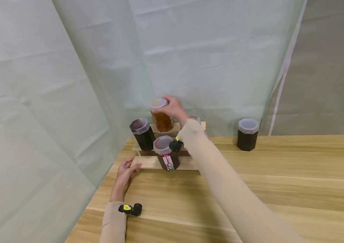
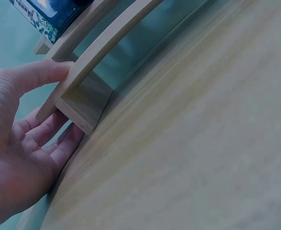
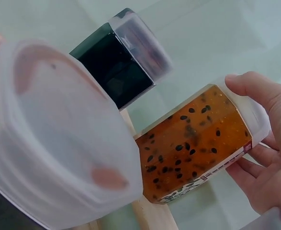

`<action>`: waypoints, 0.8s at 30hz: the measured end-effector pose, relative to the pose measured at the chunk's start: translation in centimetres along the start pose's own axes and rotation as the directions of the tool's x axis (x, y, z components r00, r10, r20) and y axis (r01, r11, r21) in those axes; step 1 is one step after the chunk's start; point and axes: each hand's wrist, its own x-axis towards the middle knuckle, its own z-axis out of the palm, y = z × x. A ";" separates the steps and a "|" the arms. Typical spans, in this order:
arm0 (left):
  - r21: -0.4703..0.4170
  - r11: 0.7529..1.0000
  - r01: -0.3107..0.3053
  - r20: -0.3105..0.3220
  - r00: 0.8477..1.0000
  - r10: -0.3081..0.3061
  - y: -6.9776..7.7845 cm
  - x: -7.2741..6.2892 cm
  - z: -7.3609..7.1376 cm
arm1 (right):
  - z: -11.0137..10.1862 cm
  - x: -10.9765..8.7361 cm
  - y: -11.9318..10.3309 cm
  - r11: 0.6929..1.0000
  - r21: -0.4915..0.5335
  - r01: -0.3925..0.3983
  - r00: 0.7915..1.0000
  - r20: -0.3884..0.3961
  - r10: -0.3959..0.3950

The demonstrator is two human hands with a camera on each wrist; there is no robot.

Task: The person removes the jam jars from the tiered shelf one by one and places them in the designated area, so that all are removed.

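Observation:
My right hand [image 1: 173, 109] grips an orange jar [image 1: 163, 122] by its frosted lid at the top step of a stepped wooden rack [image 1: 147, 162]. In the right wrist view the orange jar [image 3: 193, 143] shows black seeds, with its base close over the top slat. Thumb and fingers of my left hand [image 1: 126, 170] hold the left end of the lowest step; in the left wrist view the thumb presses on the slat [image 2: 99, 50] and the other fingers go beneath. A dark jar [image 1: 144, 138] stands on the middle step, a labelled jar [image 1: 167, 158] on the lowest.
Another lidded jar [image 1: 194, 118] is partly hidden behind my right forearm. A separate dark jar [image 1: 247, 138] stands on the wooden table [image 1: 296, 189] to the right of the rack. Pale sheeting [image 1: 208, 67] hangs behind and along the left side.

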 end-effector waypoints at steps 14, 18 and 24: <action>-0.048 0.999 0.007 0.000 1.000 -0.007 0.3 -0.2 -0.1 | 0.1 -0.1 0.0 1.000 0.011 0.013 0.998 -0.059 -0.013; -0.048 0.999 0.005 0.000 1.000 -0.005 0.3 -0.2 -0.1 | 0.0 -0.4 0.0 1.000 0.013 0.020 0.997 -0.079 -0.019; -0.051 0.999 0.012 0.002 1.000 -0.012 0.0 -0.1 0.1 | -0.2 -0.8 0.1 1.000 0.022 0.009 0.995 -0.099 -0.007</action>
